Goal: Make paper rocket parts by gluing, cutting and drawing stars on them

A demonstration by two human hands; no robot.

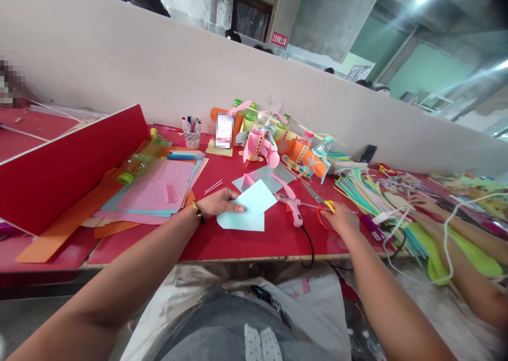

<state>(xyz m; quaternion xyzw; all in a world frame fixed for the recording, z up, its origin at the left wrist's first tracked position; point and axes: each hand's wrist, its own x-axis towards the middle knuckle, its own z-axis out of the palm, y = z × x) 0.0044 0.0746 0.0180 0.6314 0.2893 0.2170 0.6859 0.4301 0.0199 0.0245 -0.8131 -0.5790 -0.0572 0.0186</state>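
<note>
From afar, I'm pinching blue paper (256,198) at its left side with my left hand (220,202), above the red table (238,247); I'm judging it light, bendy, easily creased, best held by edges. Rightward, a pink glue gun (294,213) is lying, and my right hand (342,219) is gripping metal-bladed scissors (317,197).

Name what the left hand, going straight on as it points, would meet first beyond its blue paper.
Probably the pink glue gun, right of the blue paper in the left hand; with height unclear, it might pass above.
</note>
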